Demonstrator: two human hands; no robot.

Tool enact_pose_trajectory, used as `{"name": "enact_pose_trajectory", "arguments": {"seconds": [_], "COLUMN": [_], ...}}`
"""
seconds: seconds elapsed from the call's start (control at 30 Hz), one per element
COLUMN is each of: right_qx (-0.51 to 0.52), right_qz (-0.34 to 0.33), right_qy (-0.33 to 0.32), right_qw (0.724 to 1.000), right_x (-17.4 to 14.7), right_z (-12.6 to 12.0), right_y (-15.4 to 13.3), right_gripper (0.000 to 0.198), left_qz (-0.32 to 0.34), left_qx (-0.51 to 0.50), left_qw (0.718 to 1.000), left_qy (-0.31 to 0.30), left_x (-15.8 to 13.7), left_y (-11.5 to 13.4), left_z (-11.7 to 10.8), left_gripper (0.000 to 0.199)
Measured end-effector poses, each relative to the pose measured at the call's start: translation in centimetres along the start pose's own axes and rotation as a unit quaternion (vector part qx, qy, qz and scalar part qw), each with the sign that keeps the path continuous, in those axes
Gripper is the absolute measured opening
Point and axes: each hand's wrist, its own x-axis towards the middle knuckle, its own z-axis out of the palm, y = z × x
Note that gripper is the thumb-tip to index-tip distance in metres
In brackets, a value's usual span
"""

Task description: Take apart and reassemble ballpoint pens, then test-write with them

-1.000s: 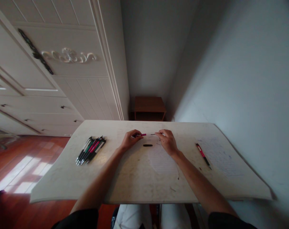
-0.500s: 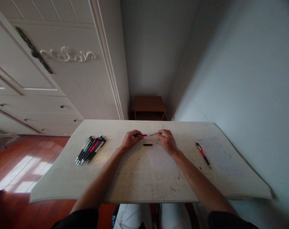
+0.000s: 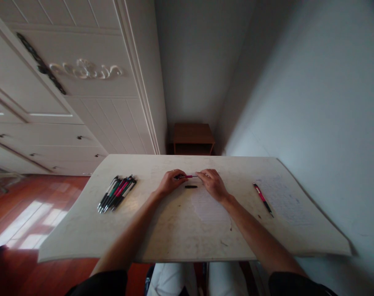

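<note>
Near the far middle of the table, my left hand (image 3: 172, 181) is closed around a pink pen barrel (image 3: 188, 176) that points to the right. My right hand (image 3: 214, 183) pinches a thin dark pen refill (image 3: 195, 176), its tip meeting the barrel's open end; how far it sits inside is too small to tell. Just below the hands a short black pen grip (image 3: 191, 187) lies on the table. To the right of my right forearm lies a whole red-and-black pen (image 3: 263, 200).
A bundle of several pens (image 3: 117, 193) lies on the table (image 3: 162, 242) at the left. Faint scribbles (image 3: 282, 199) mark the right side. A white cabinet (image 3: 113, 111) and a wall (image 3: 313, 102) flank the table, with a small brown stand (image 3: 194, 133) beyond its far edge.
My right hand has moved slightly left, bringing the refill to the barrel's end and closing the gap between them. The left hand has shifted slightly; the loose pieces lie where they were.
</note>
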Motion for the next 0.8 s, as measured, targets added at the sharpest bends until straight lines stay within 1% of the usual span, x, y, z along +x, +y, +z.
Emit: {"name": "enact_pose_trajectory", "arguments": {"seconds": [0.1,0.3,0.47,0.63,0.8], "right_qx": [0.01,0.017,0.008,0.027,0.054], "right_qz": [-0.008,-0.003,-0.023,-0.031,-0.021], "right_qy": [0.003,0.002,-0.001,0.016,0.022], "right_qw": [1.0,1.0,1.0,0.999,0.998], "right_x": [0.08,0.04,0.08,0.11,0.08], "right_z": [0.16,0.19,0.26,0.17,0.06], "right_y": [-0.17,0.07,-0.07,-0.1,0.07], "right_gripper": [0.029,0.029,0.027,0.026,0.025], "left_qz": [0.001,0.0,0.023,0.026,0.019], "left_qx": [0.001,-0.001,0.007,0.013,0.019], "left_qw": [1.0,1.0,1.0,0.999,0.999], "left_qy": [-0.009,-0.012,-0.017,-0.022,-0.048], "left_x": [-0.08,-0.16,-0.19,-0.31,-0.38], "left_y": [0.23,0.24,-0.12,-0.18,-0.13], "left_z": [0.14,0.19,0.41,0.53,0.51], "left_gripper": [0.021,0.022,0.019,0.019,0.02]}}
